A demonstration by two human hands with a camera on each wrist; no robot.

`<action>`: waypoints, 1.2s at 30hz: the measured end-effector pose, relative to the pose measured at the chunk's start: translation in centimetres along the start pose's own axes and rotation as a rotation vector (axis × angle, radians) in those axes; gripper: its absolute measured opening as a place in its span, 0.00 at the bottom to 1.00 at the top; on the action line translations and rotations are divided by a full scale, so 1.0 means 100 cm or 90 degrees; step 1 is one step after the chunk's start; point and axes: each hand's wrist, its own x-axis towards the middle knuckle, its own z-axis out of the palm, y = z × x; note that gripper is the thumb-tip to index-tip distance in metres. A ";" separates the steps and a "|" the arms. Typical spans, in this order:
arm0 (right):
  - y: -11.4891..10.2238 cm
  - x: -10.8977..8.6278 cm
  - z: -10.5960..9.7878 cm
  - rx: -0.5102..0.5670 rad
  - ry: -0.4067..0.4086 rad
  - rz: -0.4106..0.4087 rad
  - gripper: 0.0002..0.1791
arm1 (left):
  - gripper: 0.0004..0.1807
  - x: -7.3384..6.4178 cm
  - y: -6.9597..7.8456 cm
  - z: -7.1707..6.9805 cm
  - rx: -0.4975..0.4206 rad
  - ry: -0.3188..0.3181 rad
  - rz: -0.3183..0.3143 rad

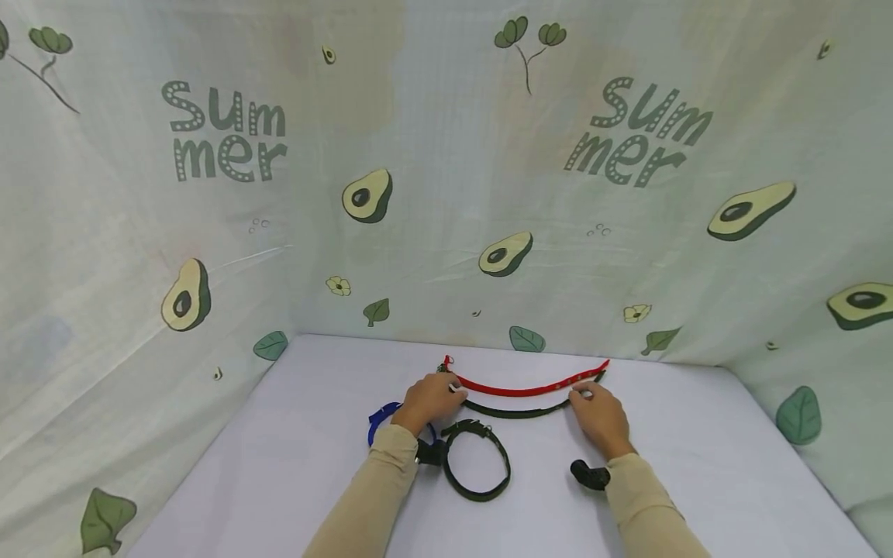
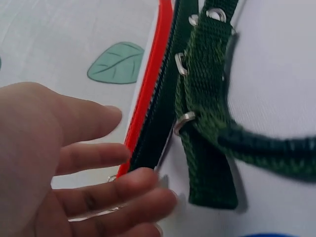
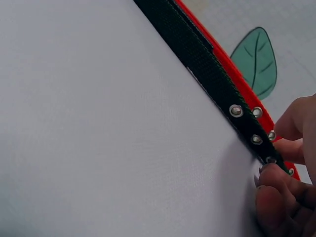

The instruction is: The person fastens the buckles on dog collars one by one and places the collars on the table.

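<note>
A dark green collar [image 1: 516,414] lies stretched out in a shallow curve, just in front of a red collar [image 1: 516,392]. At their left end is my left hand [image 1: 429,399]; its fingers are spread and loosely bent, with fingertips overlapping the strap ends in the left wrist view. Metal eyelets show along the right end of the green collar, where my right hand [image 1: 598,415] pinches the strap between thumb and fingers. A second green collar [image 1: 507,465], buckled into a loop, lies between my forearms. Its metal buckle and rings show up close in the left wrist view.
A blue collar [image 1: 374,422] in a loop lies partly hidden behind my left wrist. White cloth covers the table [image 1: 279,465]. A curtain [image 1: 432,310] printed with avocados and leaves stands along the back and sides.
</note>
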 end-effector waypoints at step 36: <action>-0.015 -0.044 0.003 0.316 0.125 0.066 0.11 | 0.10 -0.008 -0.011 -0.009 0.034 0.059 0.083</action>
